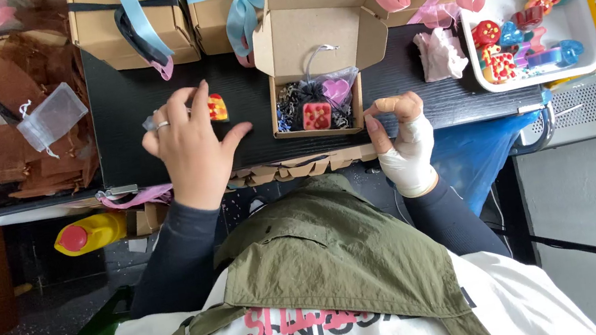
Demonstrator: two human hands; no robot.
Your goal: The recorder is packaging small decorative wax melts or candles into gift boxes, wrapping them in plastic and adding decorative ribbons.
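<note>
My left hand (pixel 188 143), with a ring on one finger, rests on the black tabletop (pixel 116 108) and grips a small clear pouch (pixel 149 123) that holds a red and yellow moulded piece (pixel 217 107). Just to its right stands a small open cardboard box (pixel 278 44). The box contains dark shredded filler, a red piece (pixel 316 115) and a pink heart (pixel 336 91) in a clear pouch. My right hand (pixel 399 133), wrapped in white over the palm, sits at the box's front right corner. Its fingertips are pinched together with nothing visible between them.
Closed cardboard boxes (pixel 126 20) tied with blue, black and pink ribbons line the far edge. A white tray (pixel 486 80) of colourful moulded pieces stands at right, beside a pink crumpled lump (pixel 441 53). Brown and clear organza pouches (pixel 50 118) are piled at left. A yellow bottle (pixel 91 232) lies below.
</note>
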